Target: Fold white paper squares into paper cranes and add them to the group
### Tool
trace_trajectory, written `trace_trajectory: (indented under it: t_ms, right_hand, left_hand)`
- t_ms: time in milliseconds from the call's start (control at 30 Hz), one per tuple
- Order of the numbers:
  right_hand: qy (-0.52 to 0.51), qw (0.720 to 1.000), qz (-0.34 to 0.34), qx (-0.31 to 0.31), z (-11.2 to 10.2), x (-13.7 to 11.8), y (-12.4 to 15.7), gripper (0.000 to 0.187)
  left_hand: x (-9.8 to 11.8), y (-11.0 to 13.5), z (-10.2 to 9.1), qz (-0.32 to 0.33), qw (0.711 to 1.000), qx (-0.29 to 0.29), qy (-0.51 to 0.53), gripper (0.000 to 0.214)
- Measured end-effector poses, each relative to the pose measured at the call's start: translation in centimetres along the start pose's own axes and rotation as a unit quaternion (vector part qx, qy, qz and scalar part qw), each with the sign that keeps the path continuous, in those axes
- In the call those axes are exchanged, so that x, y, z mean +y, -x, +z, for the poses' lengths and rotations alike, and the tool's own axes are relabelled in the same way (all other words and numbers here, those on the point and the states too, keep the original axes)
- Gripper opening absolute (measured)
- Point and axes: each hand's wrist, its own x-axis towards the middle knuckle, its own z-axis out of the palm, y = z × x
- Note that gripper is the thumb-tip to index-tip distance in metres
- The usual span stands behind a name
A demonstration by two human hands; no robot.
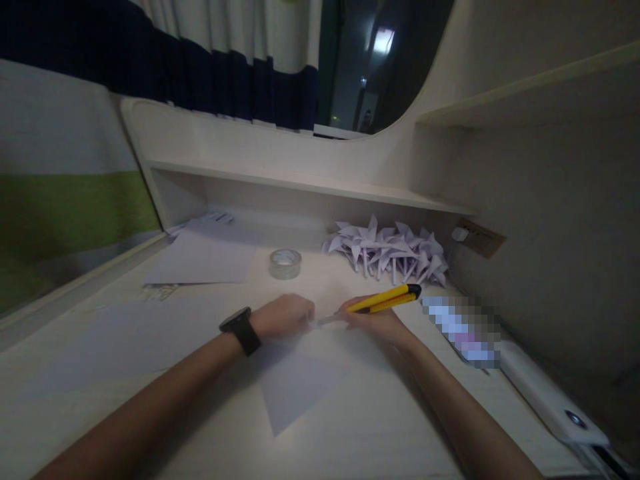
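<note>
A yellow-and-black utility knife (pixel 385 300) is gripped in my right hand (pixel 375 325), its pale blade (pixel 327 320) pointing left. The blade's tip reaches close to the fingertips of my left hand (pixel 284 316), which is closed with curled fingers. A small whitish bit shows at those fingertips, too blurred to name. On my left wrist is a black watch (pixel 242 328). Below both hands, a piece of white paper (pixel 300 387) lies on the desk with one corner toward me. Its far edge is partly hidden by my left hand.
A tape roll (pixel 285 265) sits beyond my hands. Stacked white sheets (pixel 205 253) lie at the back left, with more paper (pixel 125 340) nearer. Several paper pinwheels (pixel 390 250) are heaped at the back right. A blurred-out screen (pixel 463 333) and a white device (pixel 550 393) line the right side.
</note>
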Motion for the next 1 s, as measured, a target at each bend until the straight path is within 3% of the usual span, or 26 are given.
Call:
trace_trajectory:
  t_ms: [200,333,500,700,1000]
  right_hand:
    - [0.008,1.0,0.006,0.003,0.0,0.1,-0.1,0.027]
    - [0.007,1.0,0.011,0.004,0.0,0.0,0.1,0.026]
    - [0.006,1.0,-0.002,-0.006,-0.2,0.5,0.0,0.025]
    - [-0.003,1.0,-0.013,-0.007,-0.3,1.1,-0.2,0.024]
    - [-0.014,1.0,-0.01,0.006,-0.2,1.5,-0.3,0.025]
  left_hand:
    - [1.4,-1.2,-1.1,-0.027,0.998,-0.047,-0.014,0.022]
    - [1.7,-1.8,-1.7,-0.058,0.993,-0.102,0.03,0.025]
    - [1.7,-2.6,-2.9,-0.053,0.983,-0.176,-0.003,0.03]
    - [1.7,-3.4,-3.3,-0.048,0.977,-0.208,-0.021,0.033]
    - [1.5,-3.4,-2.5,-0.044,0.977,-0.211,-0.006,0.035]
